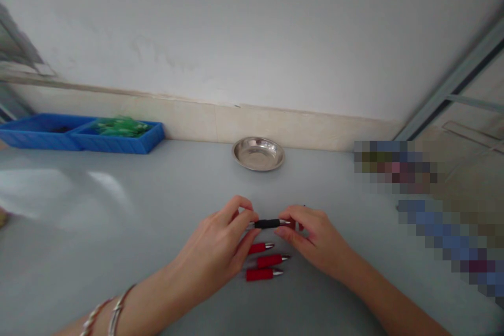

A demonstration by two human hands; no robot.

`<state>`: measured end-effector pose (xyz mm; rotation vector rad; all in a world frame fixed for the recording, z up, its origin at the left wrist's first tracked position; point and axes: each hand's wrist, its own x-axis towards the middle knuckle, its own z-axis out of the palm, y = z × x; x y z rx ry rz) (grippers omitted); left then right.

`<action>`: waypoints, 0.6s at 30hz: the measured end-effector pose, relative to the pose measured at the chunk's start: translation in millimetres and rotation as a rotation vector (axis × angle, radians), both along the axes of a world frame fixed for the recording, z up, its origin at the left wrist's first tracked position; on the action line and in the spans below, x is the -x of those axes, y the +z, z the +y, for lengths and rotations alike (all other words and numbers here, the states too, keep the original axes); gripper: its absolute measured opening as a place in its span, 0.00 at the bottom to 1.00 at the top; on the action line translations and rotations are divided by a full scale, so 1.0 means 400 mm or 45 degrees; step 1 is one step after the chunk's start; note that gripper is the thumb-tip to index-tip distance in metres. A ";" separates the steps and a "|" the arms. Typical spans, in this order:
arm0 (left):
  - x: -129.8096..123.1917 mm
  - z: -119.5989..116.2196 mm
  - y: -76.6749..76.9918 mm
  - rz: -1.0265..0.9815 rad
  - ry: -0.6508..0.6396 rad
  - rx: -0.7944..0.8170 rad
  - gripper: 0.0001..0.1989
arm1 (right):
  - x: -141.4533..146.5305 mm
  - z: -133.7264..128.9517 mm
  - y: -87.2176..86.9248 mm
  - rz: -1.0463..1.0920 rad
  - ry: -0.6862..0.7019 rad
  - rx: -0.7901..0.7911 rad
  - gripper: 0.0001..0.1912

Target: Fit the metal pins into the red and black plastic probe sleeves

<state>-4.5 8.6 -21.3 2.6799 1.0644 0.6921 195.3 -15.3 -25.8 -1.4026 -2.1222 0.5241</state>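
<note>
A pen with a black grip (268, 223) and a silver tip is held level between my two hands. The fingers of my left hand (226, 236) pinch its left end. At its right end, by the silver tip, the thumb and fingers of my right hand (311, 236) are closed on it. Just below lie three pens with red grips, their silver tips to the right: an upper one (259, 248), a middle one (270, 260) and a lower one (260, 274). My left hand partly covers their left ends.
A round metal dish (258, 154) stands near the wall on the grey table (189, 178). At the back left is a divided blue tray (114, 142) with green pieces (124, 126) in its right part. Blurred-out areas lie on the right.
</note>
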 end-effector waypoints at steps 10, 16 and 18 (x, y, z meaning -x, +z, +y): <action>0.002 -0.001 -0.005 -0.043 -0.051 0.066 0.08 | -0.003 0.004 -0.009 -0.144 0.067 -0.008 0.23; 0.003 0.000 -0.005 -0.038 -0.049 0.070 0.08 | -0.003 -0.001 0.000 -0.048 0.003 0.052 0.18; 0.003 0.001 -0.004 -0.035 -0.044 0.063 0.08 | -0.004 -0.003 0.000 0.011 -0.036 -0.003 0.17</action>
